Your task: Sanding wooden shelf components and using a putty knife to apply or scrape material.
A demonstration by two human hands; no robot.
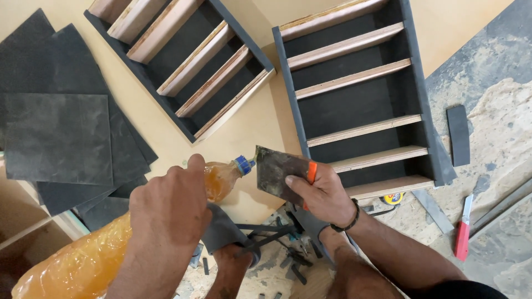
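My left hand [166, 210] grips a clear plastic bottle [83, 260] filled with orange-amber liquid, tilted so its blue-capped nozzle [244, 164] points at a scraper. My right hand [324, 194] holds that scraper [277, 171], a wide dark metal blade with an orange handle, with the thumb pressed on the blade. The nozzle tip touches or nearly touches the blade's left edge. Both hands hover over the tan board [244, 127] between two dark slatted frames.
Two black frames with plywood slats lie ahead: one angled at upper left [183, 61], one at right [360, 94]. Dark square sheets [55, 133] are stacked at left. A red utility knife [463, 230], a black strip [458, 135], a tape measure [392, 198] and dark offcuts [277, 238] lie nearby.
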